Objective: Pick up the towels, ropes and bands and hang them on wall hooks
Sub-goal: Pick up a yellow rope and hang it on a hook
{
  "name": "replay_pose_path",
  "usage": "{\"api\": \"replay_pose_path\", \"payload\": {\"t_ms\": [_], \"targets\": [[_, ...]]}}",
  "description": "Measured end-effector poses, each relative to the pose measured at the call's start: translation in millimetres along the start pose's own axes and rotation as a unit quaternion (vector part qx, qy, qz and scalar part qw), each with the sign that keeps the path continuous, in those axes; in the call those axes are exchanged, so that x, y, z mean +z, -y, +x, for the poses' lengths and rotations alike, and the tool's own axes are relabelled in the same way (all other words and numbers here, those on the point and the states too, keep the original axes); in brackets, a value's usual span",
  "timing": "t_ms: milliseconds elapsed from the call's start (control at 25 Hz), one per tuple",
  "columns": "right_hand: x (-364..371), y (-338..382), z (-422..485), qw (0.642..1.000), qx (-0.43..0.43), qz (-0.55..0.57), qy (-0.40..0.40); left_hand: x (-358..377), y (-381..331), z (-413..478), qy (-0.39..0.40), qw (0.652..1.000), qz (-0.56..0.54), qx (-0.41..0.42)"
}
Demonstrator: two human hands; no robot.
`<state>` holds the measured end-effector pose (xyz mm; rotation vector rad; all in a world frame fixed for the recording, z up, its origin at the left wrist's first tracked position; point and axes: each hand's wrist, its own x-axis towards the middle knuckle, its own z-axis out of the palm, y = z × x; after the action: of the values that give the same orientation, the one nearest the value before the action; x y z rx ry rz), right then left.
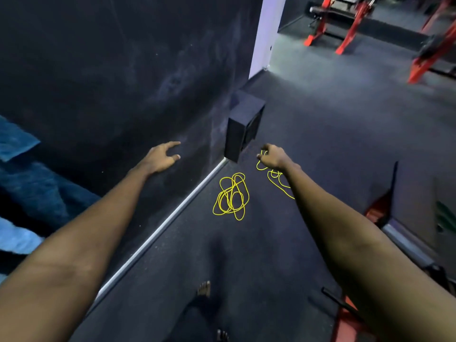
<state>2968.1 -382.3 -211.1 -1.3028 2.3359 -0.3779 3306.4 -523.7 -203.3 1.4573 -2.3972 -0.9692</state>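
Two thin yellow ropes lie on the dark gym floor by the wall. One rope [232,197] sits in a loose tangle near the baseboard. The second rope [274,175] lies to its right, partly hidden under my right forearm. My right hand [272,156] reaches over its far end with fingers curled around a loop. My left hand [162,155] is stretched out in front of the dark wall, fingers spread, holding nothing. Blue towels [29,191] hang against the wall at the far left. No hooks are visible.
A black box [243,125] stands on the floor against the wall just beyond the ropes. Red gym equipment [355,23] fills the back right, and a red and black frame [385,211] sits close on my right. My bare feet [204,288] show below.
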Motion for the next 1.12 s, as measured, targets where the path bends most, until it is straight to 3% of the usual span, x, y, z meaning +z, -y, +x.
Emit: {"api": "replay_pose_path", "payload": {"t_ms": [360,480,640,720,960,1120], "targets": [[40,-76,117,0.994,0.075,-0.002,0.077,104,14,166,0.105,0.994,-0.006,-0.025],[64,-116,166,0.985,0.105,-0.024,0.134,145,23,214,0.136,0.989,-0.006,-0.062],[112,-161,248,0.978,0.086,-0.02,0.188,214,33,277,0.135,0.983,-0.027,-0.119],[148,-184,292,0.969,0.084,-0.022,0.229,259,49,308,0.14,0.972,-0.06,-0.177],[278,-245,389,0.946,0.104,-0.039,0.306,397,118,380,0.167,0.952,-0.098,-0.237],[439,-296,467,0.93,0.095,-0.052,0.352,526,223,433,0.184,0.941,-0.108,-0.264]]}}
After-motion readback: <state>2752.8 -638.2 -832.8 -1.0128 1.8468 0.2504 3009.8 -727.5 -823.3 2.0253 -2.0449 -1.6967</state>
